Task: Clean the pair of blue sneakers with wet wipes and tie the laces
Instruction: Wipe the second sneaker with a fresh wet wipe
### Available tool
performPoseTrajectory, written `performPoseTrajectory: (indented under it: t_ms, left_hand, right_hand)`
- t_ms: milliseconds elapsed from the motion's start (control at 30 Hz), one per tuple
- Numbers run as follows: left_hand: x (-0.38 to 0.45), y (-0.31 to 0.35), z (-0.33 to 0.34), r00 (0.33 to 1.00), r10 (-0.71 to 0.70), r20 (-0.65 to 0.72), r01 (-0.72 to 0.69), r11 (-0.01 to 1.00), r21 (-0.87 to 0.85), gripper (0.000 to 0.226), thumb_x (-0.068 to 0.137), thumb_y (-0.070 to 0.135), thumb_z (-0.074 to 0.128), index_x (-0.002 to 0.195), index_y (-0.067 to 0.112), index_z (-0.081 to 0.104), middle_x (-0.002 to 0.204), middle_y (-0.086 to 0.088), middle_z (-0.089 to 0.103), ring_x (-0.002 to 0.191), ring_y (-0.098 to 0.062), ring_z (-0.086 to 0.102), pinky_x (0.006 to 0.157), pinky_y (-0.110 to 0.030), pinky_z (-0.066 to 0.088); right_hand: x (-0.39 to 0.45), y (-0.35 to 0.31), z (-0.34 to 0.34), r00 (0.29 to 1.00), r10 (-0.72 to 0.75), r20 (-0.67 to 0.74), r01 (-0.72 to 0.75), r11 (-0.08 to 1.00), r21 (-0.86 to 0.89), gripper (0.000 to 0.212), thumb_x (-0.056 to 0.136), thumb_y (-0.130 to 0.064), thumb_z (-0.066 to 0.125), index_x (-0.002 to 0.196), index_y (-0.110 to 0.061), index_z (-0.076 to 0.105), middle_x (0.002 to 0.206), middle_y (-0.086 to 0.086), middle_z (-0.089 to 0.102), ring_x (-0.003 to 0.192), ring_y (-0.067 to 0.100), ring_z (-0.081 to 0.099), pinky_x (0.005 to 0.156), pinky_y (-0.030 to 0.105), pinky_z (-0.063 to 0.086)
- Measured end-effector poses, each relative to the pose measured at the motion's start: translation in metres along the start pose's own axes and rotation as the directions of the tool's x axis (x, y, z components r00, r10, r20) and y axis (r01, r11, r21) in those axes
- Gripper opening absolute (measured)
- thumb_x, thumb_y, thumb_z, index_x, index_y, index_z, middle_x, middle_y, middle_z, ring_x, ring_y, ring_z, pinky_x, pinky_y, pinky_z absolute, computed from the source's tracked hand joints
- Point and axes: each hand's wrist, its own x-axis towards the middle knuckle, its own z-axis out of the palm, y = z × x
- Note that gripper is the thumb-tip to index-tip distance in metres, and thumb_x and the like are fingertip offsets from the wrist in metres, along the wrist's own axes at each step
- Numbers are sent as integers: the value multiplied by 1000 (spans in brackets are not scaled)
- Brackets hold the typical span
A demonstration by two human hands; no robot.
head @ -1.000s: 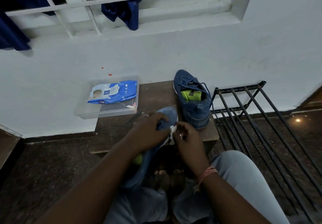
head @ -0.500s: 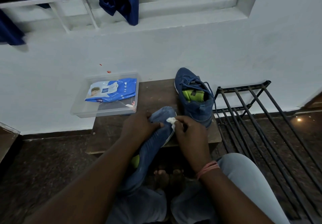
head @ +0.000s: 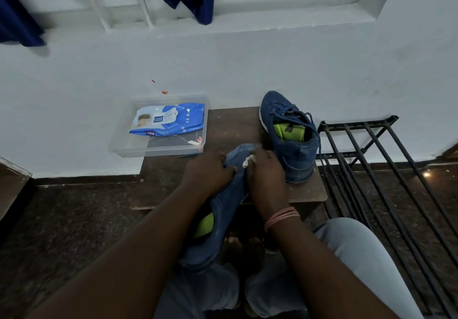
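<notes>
Pink wrist threads (head: pixel 281 218), grey trousers (head: pixel 357 251)

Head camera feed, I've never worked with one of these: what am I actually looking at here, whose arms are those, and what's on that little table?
There is no machine here. The camera sits on a person's head and looks forward and down, so the two arms coming in from the bottom are the wearer's own.

The left hand grips a blue sneaker, toe pointing away, over the lap. The right hand pinches a white wet wipe against the sneaker's toe area.

On the low wooden table stands the second sneaker, laces loose, with a green insole showing. At the table's left edge is a clear plastic tray holding a blue pack of wipes. To the right stands a black metal rack.
</notes>
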Motion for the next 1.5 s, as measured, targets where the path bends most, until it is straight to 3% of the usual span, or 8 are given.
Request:
performPoseTrajectory:
  t_ms: [267, 433, 567, 700, 833, 967, 1167, 1500]
  left_hand:
    - [-1, -2, -2, 1000, -14, 11, 15, 1000, -26, 35, 96, 52, 54, 106, 22, 68, 99, -2, 70, 96, -23, 65, 80, -33, 47]
    - [-3, -2, -3, 1000, -22, 16, 23, 999, -44, 33, 94, 50, 55, 110, 25, 69, 104, -3, 71, 101, -24, 66, 87, -35, 50]
    - [-4, 0, -3, 1000, -20, 18, 20, 999, -46, 32, 94, 46, 54, 114, 26, 69, 106, -2, 72, 102, -24, 66, 87, -35, 50]
    - [-3, -3, -2, 1000, -15, 21, 16, 998, -58, 30, 93, 45, 55, 110, 26, 69, 102, -2, 72, 99, -24, 66, 87, -36, 52]
    - [-5, -2, 1, 999, -21, -38, 18, 998, -58, 28, 91, 44, 58, 104, 23, 72, 90, -2, 71, 91, -24, 67, 78, -32, 50]
    - [-7, -3, 3, 998, -21, -51, 17, 997, -71, 31, 91, 46, 59, 108, 24, 73, 94, -3, 73, 93, -25, 68, 82, -34, 53]
    - [-7, -3, 4, 997, -38, -68, 34, 997, -63, 31, 90, 46, 58, 107, 24, 71, 99, -5, 74, 97, -27, 69, 84, -35, 53]
    - [-8, -5, 10, 993, -53, -109, 45, 997, -70, 37, 90, 47, 59, 120, 27, 70, 103, -3, 75, 97, -25, 70, 84, -34, 52]
  right_hand:
    - [12, -1, -29, 975, 14, 221, -7, 999, -31, 20, 83, -3, 55, 98, -8, 68, 95, 13, 71, 89, 32, 66, 67, 25, 38]
    - [13, 5, -12, 987, -31, 158, 41, 997, -62, 20, 92, -22, 65, 87, -6, 77, 88, 15, 68, 80, 30, 64, 70, 31, 46]
    - [5, 7, 3, 997, -64, 40, 66, 995, -68, 12, 86, -8, 66, 76, -4, 72, 88, 11, 51, 72, 25, 54, 62, 29, 40]
    - [9, 2, 1, 999, -23, 45, 24, 999, -28, 9, 83, 0, 62, 75, -4, 65, 81, 14, 57, 71, 29, 57, 60, 28, 32]
    - [-9, -3, -12, 980, -72, 185, 55, 994, 91, 9, 88, -6, 61, 85, -10, 69, 83, 8, 71, 76, 24, 65, 69, 36, 52]
    - [-19, -3, -26, 948, -58, 314, -5, 980, 197, 9, 87, -13, 70, 83, -20, 70, 79, -6, 70, 73, 6, 64, 67, 22, 52]
    - [14, -4, -11, 988, 5, 157, -5, 1000, -3, 12, 93, -6, 57, 97, 0, 67, 102, 19, 67, 94, 33, 64, 74, 25, 36]
    - [7, 0, -8, 975, -18, 220, 27, 999, -38, 19, 92, -14, 58, 85, -5, 74, 88, 11, 72, 80, 27, 68, 69, 28, 50]
